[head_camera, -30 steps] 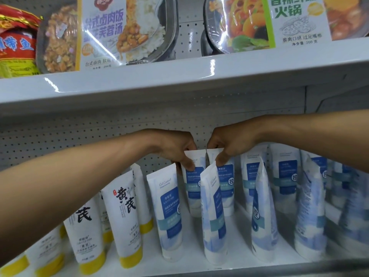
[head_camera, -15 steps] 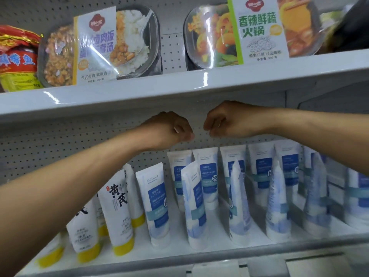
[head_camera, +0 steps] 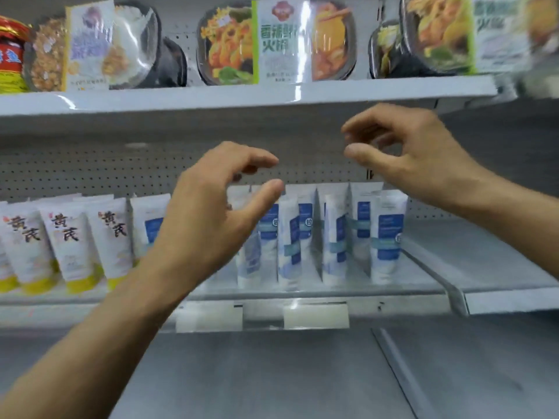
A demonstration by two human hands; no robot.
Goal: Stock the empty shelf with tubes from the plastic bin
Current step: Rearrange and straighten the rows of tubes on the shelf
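White tubes with blue labels (head_camera: 388,237) stand upright on their caps in rows on the middle shelf (head_camera: 423,279), to the right of yellow-capped tubes (head_camera: 69,246). Left hand (head_camera: 211,219) and right hand (head_camera: 411,152) hang in front of that shelf, clear of the tubes. Grip of each: released, fingers loosely curved, nothing held. Packaged meal trays (head_camera: 272,40) occupy the upper shelf (head_camera: 211,96).

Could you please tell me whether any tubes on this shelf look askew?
Yes: in the front row, one white-and-blue plastic tube and its right neighbour stand twisted sideways, labels off-front, unlike the forward-facing tube at the right end. Nothing looks spilled.
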